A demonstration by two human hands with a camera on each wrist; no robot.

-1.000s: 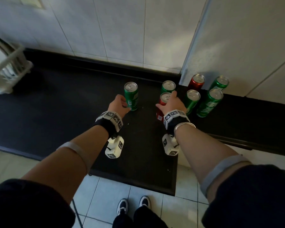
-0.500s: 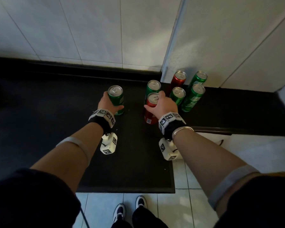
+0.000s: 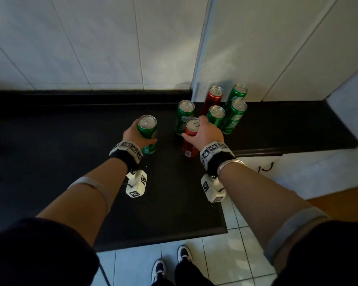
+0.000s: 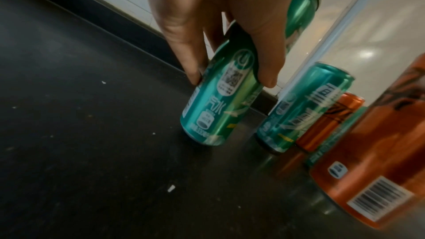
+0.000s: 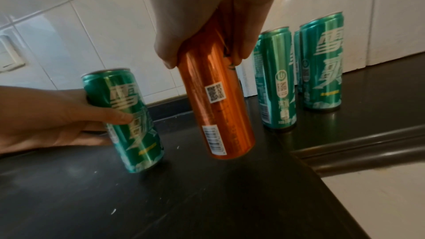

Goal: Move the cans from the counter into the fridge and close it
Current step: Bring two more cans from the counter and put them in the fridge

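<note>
We see the left hand [image 3: 132, 134] wrapped round the body of a green can [image 3: 147, 133], and the right hand [image 3: 207, 134] clasping a red can [image 3: 191, 139] from above, near its top; both cans tilt, their bases at or just off the black counter [image 3: 50, 151], which of the two we cannot tell. Five more cans [image 3: 227, 112] stand close together by the white wall corner. The fridge is not in view. We judge these slim cylinders rigid yet thin-walled, probably full and fairly heavy, their glossy metal sides slippery; a mid-body grasp should hold best. The counter is smooth, dark stone with pale specks.
</note>
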